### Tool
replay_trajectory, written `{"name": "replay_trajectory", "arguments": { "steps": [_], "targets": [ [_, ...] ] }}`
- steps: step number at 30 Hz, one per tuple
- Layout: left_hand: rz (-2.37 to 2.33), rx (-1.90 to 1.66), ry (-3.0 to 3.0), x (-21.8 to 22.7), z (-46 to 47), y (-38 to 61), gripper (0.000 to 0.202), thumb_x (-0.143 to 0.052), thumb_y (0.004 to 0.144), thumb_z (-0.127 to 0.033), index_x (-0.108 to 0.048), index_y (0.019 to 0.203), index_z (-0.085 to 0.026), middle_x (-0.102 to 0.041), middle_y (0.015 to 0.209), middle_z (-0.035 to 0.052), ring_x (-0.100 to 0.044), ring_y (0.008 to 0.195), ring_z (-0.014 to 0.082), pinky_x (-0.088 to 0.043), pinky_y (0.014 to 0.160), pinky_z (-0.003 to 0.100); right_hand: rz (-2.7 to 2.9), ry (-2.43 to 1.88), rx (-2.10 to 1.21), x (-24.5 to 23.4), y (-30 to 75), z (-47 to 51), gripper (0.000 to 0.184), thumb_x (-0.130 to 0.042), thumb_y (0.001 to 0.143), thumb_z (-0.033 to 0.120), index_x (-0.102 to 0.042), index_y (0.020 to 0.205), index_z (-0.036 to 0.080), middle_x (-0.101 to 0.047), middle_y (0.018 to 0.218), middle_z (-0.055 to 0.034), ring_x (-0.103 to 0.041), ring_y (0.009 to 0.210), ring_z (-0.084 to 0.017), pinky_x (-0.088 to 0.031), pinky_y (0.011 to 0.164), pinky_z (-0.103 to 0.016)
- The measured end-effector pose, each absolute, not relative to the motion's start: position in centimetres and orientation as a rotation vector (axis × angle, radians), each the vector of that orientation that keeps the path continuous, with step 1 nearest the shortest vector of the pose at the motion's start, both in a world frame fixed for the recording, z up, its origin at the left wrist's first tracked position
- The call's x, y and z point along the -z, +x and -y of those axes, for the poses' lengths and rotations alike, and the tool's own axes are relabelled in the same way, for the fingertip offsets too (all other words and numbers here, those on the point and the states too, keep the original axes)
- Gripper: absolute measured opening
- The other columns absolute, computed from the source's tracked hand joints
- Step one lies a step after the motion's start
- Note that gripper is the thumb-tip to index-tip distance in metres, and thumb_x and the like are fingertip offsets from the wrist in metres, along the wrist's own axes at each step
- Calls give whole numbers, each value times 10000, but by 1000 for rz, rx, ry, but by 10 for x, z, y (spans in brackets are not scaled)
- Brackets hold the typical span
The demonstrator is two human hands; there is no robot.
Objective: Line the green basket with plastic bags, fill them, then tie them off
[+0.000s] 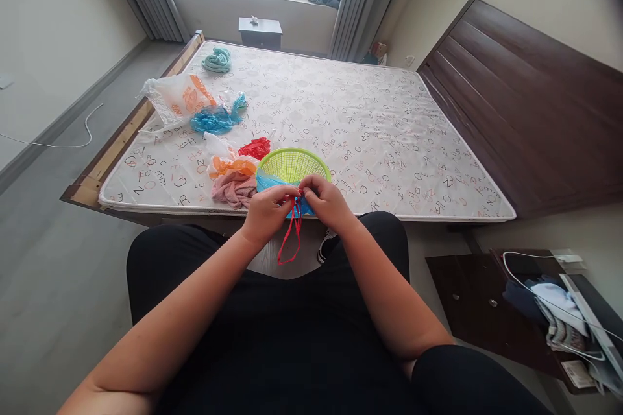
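My left hand [269, 211] is closed, its fingertips pinching a red string [291, 246] whose loop hangs down between my knees. Meeting it at the fingertips, my right hand [328, 202] pinches the same string near a gathered spot. A blue plastic bag [270, 180] lies behind and below my fingers, partly hidden by them; whether the string is tied to it I cannot tell. Just beyond my hands, a lime-green mesh basket [294, 157] sits at the mattress edge.
On the mattress [370, 123], left of the basket, lie a pink towel [233, 191], a red plastic bag [256, 148], a white-and-orange bag [231, 166], a blue bag [213, 120], a larger printed bag [178, 98] and a teal cloth [217, 60]. A nightstand [487, 305] stands at right.
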State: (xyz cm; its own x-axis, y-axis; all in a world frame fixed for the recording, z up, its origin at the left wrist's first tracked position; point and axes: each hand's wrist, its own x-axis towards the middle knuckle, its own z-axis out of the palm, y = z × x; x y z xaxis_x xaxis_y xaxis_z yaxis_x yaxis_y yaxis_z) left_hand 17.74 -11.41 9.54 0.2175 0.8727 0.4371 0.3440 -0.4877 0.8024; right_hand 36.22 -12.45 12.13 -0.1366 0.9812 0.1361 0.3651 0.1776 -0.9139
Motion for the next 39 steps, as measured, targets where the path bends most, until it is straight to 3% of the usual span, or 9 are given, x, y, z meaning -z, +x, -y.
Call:
{"name": "replay_trajectory", "arguments": {
  "steps": [5,9,14,21,26,28,31,35,39],
  "targets": [
    [-1041,-1497,1983,-86,113,179,168,-666,915,-115,-783,919,-236,-832,1031,19,-795,960,184,-641,897,318,1512,-1190,-1113,-113,356,126,231,-609,901,278,-592,1125,225,-623,772,42,-561,694,-136,-443,683,-289],
    [-952,-1580,2015,-86,113,177,140,-651,980,-180,-757,907,-236,-832,1073,32,-803,995,191,-659,940,346,1401,-1115,-1429,-109,351,125,381,-656,924,422,-610,1253,234,-601,724,59,-524,614,-123,-404,580,-261],
    [-954,-1587,2039,-83,111,174,124,-673,1005,-277,-762,927,-242,-822,1139,47,-800,1029,202,-666,940,362,1279,-1040,-1528,-106,347,124,330,-774,858,507,-732,1035,232,-743,1004,-20,-676,936,-174,-532,828,-304],
    [-944,-1569,2024,-82,108,172,141,-720,982,-335,-790,918,-230,-817,1150,67,-794,1033,216,-659,936,377,1086,-1190,-1441,-102,349,123,361,-842,779,524,-701,920,223,-714,867,-9,-654,792,-162,-520,708,-295],
    [-917,-1477,1958,-82,107,168,179,-708,991,-353,-819,946,-220,-825,1046,76,-787,999,226,-630,959,394,963,-1175,-1348,-100,357,116,350,-825,780,496,-644,896,220,-684,863,3,-632,792,-143,-522,742,-291],
    [-957,-1413,1904,-79,106,166,205,-670,1016,-346,-818,965,-213,-814,919,61,-776,894,198,-621,907,364,918,-1156,-1325,-99,362,114,353,-821,782,490,-638,911,218,-688,875,0,-634,807,-140,-530,767,-290],
    [-1025,-1356,1766,-74,104,163,254,-654,1022,-389,-808,962,-196,-732,703,18,-684,634,144,-591,698,298,849,-1144,-1311,-98,370,110,352,-821,785,475,-628,931,220,-676,838,5,-639,796,-141,-535,741,-282],
    [-1061,-1335,1643,-69,102,160,321,-646,1017,-465,-792,965,-184,-719,727,30,-645,589,135,-546,587,273,755,-1091,-1275,-99,382,108,303,-817,802,374,-607,975,240,-645,817,25,-658,787,-137,-549,715,-268],
    [-1061,-1327,1651,-67,100,157,364,-619,1023,-507,-770,943,-186,-687,707,31,-618,559,134,-522,549,271,672,-976,-1277,-99,390,107,273,-790,827,274,-594,1017,262,-633,799,50,-660,788,-120,-580,795,-278]
  ]
}}
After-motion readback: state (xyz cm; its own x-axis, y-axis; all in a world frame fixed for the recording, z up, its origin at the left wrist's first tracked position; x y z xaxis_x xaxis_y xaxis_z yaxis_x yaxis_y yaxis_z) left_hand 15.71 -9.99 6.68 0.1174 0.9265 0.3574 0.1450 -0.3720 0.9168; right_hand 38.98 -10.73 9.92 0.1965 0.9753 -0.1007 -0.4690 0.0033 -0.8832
